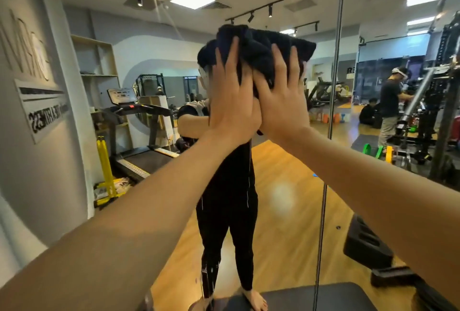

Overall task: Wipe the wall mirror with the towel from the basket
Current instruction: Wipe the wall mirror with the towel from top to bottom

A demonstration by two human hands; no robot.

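A bunched dark navy towel is pressed flat against the wall mirror at about head height. My left hand lies on the towel's left part with fingers spread upward. My right hand presses its right part, fingers also spread. Both arms reach forward and up from the lower corners. The mirror fills the view and reflects a person in black clothes standing barefoot, the face hidden behind the towel. No basket is in view.
A vertical seam splits the mirror panels right of my hands. Reflected are a treadmill, yellow bars, wooden shelves, a wood floor, gym machines and two people at the far right. A dark mat lies at the bottom.
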